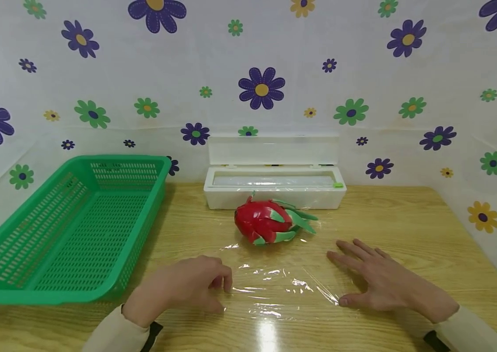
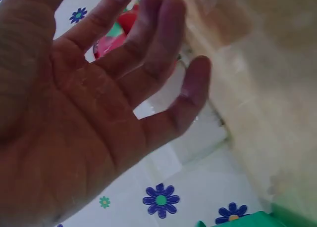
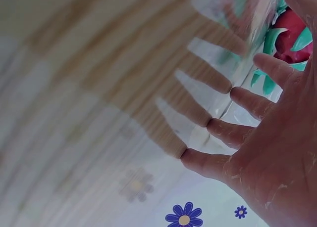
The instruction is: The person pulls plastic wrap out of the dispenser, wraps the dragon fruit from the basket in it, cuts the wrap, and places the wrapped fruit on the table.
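A sheet of clear cling film (image 1: 275,286) lies across the wooden table, its wrinkles catching the light. On it, just in front of a white film dispenser box, rests a red dragon fruit (image 1: 259,217) with green leaf tips pointing right. My left hand (image 1: 189,286) hovers at the film's left side, fingers loosely bent and thumb apart; its palm looks bare in the left wrist view. At the film's right side, my right hand (image 1: 378,278) has its fingers spread, with the fingertips meeting their reflections on the tabletop in the right wrist view.
The white dispenser box (image 1: 275,198) stands at the back with its lid (image 1: 272,150) raised and a small green slider (image 1: 338,185) at its right end. A green plastic basket (image 1: 145,230) occupies the left. Behind everything hangs a flower-printed cloth (image 1: 301,161).
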{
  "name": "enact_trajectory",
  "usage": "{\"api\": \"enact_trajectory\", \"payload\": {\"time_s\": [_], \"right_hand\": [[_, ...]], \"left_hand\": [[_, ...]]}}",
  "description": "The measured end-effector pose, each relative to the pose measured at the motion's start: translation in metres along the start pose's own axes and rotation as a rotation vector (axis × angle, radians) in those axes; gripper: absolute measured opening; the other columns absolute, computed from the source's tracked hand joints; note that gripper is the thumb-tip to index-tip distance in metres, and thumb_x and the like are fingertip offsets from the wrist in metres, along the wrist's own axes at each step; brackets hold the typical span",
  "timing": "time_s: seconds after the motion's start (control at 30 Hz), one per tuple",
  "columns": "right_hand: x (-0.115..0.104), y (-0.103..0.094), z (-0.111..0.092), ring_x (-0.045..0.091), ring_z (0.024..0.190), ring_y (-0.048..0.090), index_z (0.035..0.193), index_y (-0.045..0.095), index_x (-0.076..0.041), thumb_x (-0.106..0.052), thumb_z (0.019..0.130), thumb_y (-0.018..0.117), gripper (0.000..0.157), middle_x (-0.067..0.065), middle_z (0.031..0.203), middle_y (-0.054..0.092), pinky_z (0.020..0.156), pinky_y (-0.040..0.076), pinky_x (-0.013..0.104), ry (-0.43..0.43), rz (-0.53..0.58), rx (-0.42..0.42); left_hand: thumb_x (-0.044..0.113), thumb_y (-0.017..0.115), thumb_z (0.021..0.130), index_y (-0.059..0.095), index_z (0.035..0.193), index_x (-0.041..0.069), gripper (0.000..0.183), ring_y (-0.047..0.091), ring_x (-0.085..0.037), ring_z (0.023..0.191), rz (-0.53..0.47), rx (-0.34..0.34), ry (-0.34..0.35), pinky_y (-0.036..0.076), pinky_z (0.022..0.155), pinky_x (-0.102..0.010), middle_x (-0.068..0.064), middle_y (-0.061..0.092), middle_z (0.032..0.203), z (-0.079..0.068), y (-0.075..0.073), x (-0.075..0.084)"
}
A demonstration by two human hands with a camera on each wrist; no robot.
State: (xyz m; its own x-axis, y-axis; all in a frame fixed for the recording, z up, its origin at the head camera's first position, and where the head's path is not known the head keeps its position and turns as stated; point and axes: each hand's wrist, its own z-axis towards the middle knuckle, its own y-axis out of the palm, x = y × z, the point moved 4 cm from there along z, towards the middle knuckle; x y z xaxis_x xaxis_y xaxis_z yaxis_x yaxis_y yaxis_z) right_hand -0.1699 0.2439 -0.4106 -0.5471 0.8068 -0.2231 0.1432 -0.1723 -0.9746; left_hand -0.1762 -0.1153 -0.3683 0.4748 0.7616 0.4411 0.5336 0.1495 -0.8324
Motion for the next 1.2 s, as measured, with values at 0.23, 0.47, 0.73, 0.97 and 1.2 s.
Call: {"api": "enact_trajectory", "payload": {"time_s": [0.23, 0.47, 0.73, 0.97, 1.2], "right_hand": [[0.002, 0.000, -0.003, 0.052, 0.145, 0.039, 0.153, 0.047, -0.025, -0.077, 0.082, 0.065, 0.090, 0.016, 0.161, 0.041, 0.100, 0.038, 0.080, -0.002, 0.025, 0.004], [0.004, -0.001, -0.004, 0.053, 0.143, 0.040, 0.153, 0.048, -0.024, -0.077, 0.079, 0.067, 0.093, 0.017, 0.160, 0.041, 0.100, 0.040, 0.078, -0.034, 0.023, 0.026], [0.002, -0.003, -0.006, 0.049, 0.135, 0.051, 0.152, 0.048, -0.021, -0.077, 0.077, 0.068, 0.095, 0.023, 0.155, 0.044, 0.097, 0.048, 0.070, -0.074, 0.034, 0.061], [-0.003, -0.009, -0.008, 0.049, 0.130, 0.055, 0.156, 0.040, -0.025, -0.075, 0.076, 0.069, 0.099, 0.025, 0.156, 0.040, 0.091, 0.053, 0.066, -0.104, 0.093, 0.050], [0.000, -0.015, -0.010, 0.053, 0.131, 0.052, 0.155, 0.043, -0.030, -0.070, 0.074, 0.075, 0.095, 0.027, 0.156, 0.039, 0.090, 0.052, 0.068, -0.089, 0.189, 0.028]], "left_hand": [[0.015, 0.086, 0.070, 0.064, 0.079, 0.024, 0.025, 0.045, -0.001, 0.069, 0.000, 0.020, 0.046, 0.041, 0.064, -0.020, 0.011, 0.053, 0.073, -0.009, 0.017, -0.007], [0.013, 0.079, 0.076, 0.071, 0.078, 0.025, 0.015, 0.045, 0.000, 0.068, 0.053, 0.055, 0.099, 0.041, 0.063, -0.019, 0.014, 0.054, 0.075, -0.010, 0.017, -0.007], [0.013, 0.073, 0.082, 0.073, 0.076, 0.028, 0.017, 0.050, 0.002, 0.071, -0.026, 0.106, 0.142, 0.048, 0.067, -0.019, 0.019, 0.057, 0.076, -0.015, 0.010, -0.007], [0.014, 0.069, 0.090, 0.063, 0.077, 0.030, 0.021, 0.054, -0.002, 0.074, -0.053, 0.144, 0.122, 0.049, 0.071, -0.020, 0.017, 0.055, 0.077, -0.023, -0.005, -0.001], [0.011, 0.069, 0.083, 0.059, 0.075, 0.031, 0.023, 0.054, -0.004, 0.073, 0.049, 0.367, 0.238, 0.047, 0.069, -0.019, 0.020, 0.054, 0.080, -0.028, -0.018, 0.009]]}}
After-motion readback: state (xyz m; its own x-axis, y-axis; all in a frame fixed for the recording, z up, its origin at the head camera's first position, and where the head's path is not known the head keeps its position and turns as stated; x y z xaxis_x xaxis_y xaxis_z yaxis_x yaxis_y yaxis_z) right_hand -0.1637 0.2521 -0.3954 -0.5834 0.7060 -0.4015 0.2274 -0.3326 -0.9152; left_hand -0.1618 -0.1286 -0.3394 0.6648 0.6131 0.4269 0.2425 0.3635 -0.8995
